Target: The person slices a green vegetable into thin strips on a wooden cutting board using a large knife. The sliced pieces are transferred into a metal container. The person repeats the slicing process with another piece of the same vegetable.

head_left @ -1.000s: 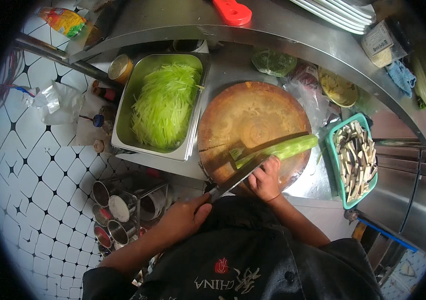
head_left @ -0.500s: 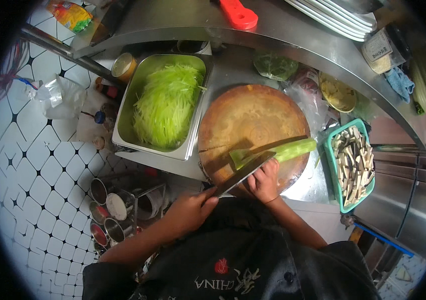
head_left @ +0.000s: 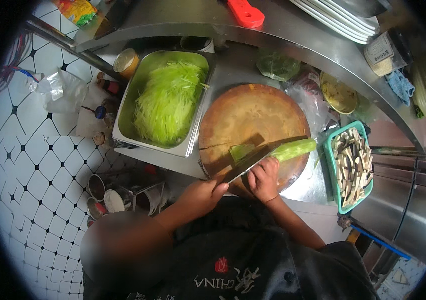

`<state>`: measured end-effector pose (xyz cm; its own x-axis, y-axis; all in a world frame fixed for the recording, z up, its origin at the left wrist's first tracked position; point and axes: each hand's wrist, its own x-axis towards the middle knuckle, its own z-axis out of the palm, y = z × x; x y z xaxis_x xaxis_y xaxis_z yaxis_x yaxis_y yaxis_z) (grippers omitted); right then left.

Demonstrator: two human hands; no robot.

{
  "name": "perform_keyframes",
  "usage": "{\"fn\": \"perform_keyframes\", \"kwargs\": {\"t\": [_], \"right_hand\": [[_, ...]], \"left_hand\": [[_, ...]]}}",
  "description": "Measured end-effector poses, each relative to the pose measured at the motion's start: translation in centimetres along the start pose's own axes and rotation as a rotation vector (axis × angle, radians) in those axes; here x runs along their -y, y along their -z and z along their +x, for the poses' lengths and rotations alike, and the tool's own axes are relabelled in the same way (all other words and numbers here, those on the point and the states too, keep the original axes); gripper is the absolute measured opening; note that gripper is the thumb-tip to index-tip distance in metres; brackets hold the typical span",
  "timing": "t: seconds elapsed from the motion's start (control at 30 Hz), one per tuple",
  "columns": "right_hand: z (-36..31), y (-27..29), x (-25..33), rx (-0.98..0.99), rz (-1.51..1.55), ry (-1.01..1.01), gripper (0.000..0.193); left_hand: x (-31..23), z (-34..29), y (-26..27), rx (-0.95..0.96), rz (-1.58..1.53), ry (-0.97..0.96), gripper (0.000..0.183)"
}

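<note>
A round wooden chopping board (head_left: 253,107) stands on the counter in front of me. Across its near part lies a peeled, pale green celtuce stem (head_left: 297,149). My left hand (head_left: 200,196) is wrapped round the handle of a broad kitchen knife (head_left: 249,166), whose blade crosses the stem near its left end. Curled fingers of my right hand (head_left: 264,180) press on the stem beside the blade, holding it to the board. Left of the blade, a flat cut piece of celtuce (head_left: 241,151) rests on the wood. The blade partly hides where it meets the stem.
A steel pan (head_left: 191,142) heaped with green shreds (head_left: 168,102) is left of the board. On the right sits a turquoise basket (head_left: 329,155) of cut strips. A steel shelf (head_left: 183,30) overhangs the far side, carrying a red-handled tool (head_left: 247,14) and stacked plates (head_left: 338,20).
The knife and my left hand have moved slightly right and up. More of the cut piece shows left of the blade. My right hand stays almost in place on the stem.
</note>
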<state>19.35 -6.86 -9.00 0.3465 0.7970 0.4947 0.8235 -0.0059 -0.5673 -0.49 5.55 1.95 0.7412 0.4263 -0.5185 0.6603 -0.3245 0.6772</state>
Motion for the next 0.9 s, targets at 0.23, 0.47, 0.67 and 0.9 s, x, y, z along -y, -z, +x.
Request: {"fn": "perform_keyframes", "kwargs": {"t": [0.23, 0.47, 0.67, 0.9], "right_hand": [[0.1, 0.1, 0.3, -0.020, 0.039, -0.016, 0.018], [0.3, 0.2, 0.5, -0.011, 0.036, 0.010, 0.021], [0.2, 0.5, -0.2, 0.017, 0.020, 0.056, 0.023], [0.3, 1.7, -1.5, 0.034, -0.054, 0.053, 0.022]], "left_hand": [[-1.7, -6.0, 3.1, 0.058, -0.005, 0.146, 0.047], [-0.5, -0.3, -0.2, 0.015, 0.000, 0.075, 0.044], [0.4, 2.0, -1.4, -0.029, 0.035, 0.017, 0.055], [-0.8, -2.1, 0.1, -0.027, -0.007, 0.006, 0.049]]}}
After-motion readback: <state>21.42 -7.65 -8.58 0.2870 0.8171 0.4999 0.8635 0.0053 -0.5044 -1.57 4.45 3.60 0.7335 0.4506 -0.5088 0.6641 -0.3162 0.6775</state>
